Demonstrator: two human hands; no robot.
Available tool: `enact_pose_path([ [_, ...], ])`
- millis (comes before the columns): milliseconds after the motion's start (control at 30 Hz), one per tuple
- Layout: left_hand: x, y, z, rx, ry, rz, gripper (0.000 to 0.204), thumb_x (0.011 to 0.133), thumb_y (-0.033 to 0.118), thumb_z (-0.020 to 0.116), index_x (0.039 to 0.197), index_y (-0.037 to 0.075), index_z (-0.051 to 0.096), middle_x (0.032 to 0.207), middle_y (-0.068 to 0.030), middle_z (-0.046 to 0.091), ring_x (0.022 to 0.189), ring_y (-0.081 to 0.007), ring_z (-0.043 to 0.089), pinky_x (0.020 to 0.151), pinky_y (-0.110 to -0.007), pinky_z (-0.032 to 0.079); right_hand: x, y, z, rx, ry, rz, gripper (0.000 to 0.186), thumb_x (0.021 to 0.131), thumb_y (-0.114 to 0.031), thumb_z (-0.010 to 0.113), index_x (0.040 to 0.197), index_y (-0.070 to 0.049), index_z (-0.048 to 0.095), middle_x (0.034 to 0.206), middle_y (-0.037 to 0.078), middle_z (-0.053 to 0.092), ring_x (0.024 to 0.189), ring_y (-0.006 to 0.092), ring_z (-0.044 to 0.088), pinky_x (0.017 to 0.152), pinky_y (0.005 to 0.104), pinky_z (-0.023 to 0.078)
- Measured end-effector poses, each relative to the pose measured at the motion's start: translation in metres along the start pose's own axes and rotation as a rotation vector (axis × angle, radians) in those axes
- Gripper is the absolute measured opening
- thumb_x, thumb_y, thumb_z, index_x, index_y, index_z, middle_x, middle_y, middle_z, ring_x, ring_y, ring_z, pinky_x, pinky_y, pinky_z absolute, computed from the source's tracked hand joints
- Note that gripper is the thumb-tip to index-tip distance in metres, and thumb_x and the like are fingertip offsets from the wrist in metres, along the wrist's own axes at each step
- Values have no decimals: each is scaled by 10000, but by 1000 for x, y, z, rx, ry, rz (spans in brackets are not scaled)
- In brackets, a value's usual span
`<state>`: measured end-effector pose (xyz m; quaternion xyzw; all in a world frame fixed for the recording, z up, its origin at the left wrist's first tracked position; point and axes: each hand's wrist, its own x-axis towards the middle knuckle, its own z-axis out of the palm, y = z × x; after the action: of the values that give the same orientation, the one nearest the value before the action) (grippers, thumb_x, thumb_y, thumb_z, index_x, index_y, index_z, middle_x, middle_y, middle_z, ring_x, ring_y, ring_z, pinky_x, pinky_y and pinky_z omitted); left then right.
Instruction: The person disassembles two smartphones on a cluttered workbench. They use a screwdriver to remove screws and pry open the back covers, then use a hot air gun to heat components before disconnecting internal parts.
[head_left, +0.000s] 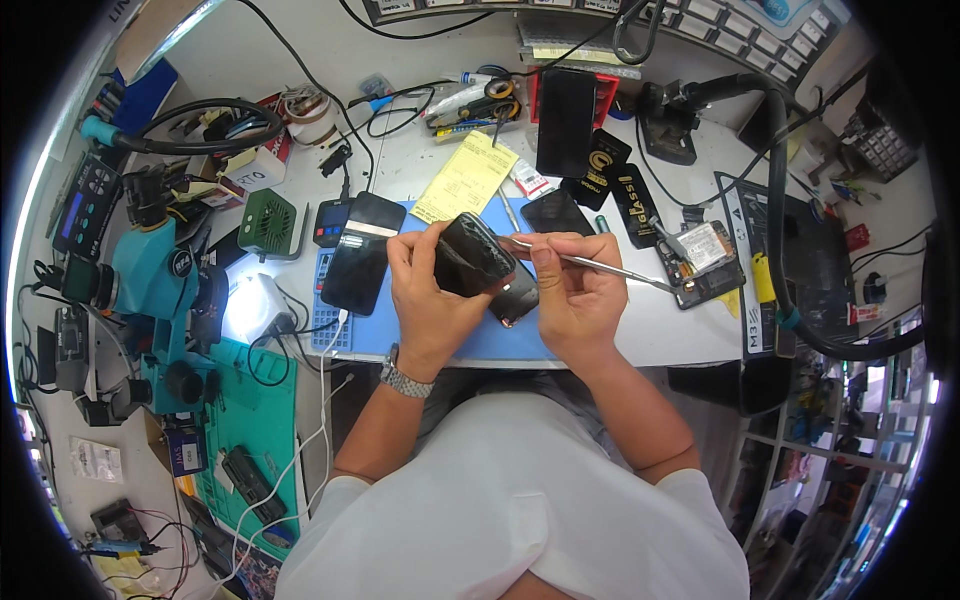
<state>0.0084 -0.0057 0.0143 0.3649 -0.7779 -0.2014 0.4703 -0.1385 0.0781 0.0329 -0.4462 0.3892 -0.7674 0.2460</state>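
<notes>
Head view: the left hand grips a cracked phone, long axis slanting toward lower right. The right hand pinches a metal tool beside its right edge.

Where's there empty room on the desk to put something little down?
Best is the white desk in front of the opened phone, right of the right hand. A smaller bare patch lies left of the yellow paper. It's crowded beyond that hand, with black packets and dark phones.
</notes>
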Motion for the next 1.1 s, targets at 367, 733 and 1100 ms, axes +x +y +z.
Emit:
enact_pose_path([
  [367,-3,-2,2,28,-4,7,841,646,235,1047,1344,32,624,1188,-125,526,1032,-267,633,858,-380,575,-4,3,2,-42,25,-25,174,1055,15,648,1158,23,509,1159,240,744,1077,240,756,906,329,621],
  [733,-5,-1,0,-26,2,24,887,600,178,1043,1365,57,609,1194,-117,509,1054,-261,607,877,-383,563,6,-4,-3,-107,-10,38,154,1040,2,675,1110,17,538,1086,221,769,1018,248,782,889,347,628],
  [1100,-2,9,-22,-209,-15,72,923,611,163,1040,1403,41,582,1273,-132,536,1133,-263,583,955,-374,534,35,-27,1,72,-148,372,123,1067,-25,633,1114,12,525,1039,224,757,973,231,780,893,366,655],
])
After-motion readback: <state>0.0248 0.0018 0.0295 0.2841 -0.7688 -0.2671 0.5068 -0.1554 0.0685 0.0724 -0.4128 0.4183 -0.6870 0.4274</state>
